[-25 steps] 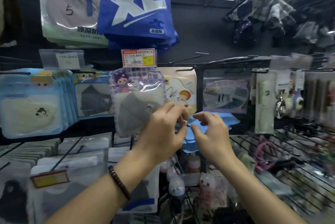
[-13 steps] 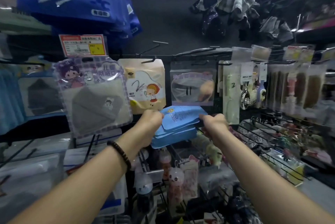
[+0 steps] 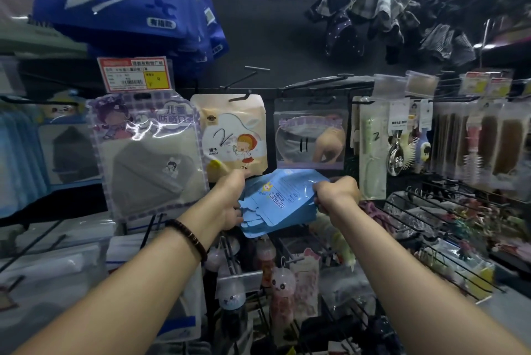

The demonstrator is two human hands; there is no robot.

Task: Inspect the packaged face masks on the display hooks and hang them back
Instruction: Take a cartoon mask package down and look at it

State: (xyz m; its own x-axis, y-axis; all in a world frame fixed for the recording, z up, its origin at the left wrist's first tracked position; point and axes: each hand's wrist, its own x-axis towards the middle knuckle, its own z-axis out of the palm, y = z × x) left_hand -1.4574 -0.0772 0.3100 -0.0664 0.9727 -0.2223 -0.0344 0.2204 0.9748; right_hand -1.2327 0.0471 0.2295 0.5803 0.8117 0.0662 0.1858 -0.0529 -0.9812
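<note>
Just above the blue packs (image 3: 283,202) hangs a mirror pouch (image 3: 230,136).

One wide-angle view from the person's head, facing forward and slightly downward, close to the display hooks (image 3: 240,96).

Left hand (image 3: 230,199) and right hand (image 3: 336,193) held out forward, level, near each other; backs toward the camera; fingers curled, gripping opposite ends of the blue packets (image 3: 280,199).

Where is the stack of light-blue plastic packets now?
Centre of head view: light-blue packet stack gripped between left hand and right hand, just below the cream mirror pouch.
</note>
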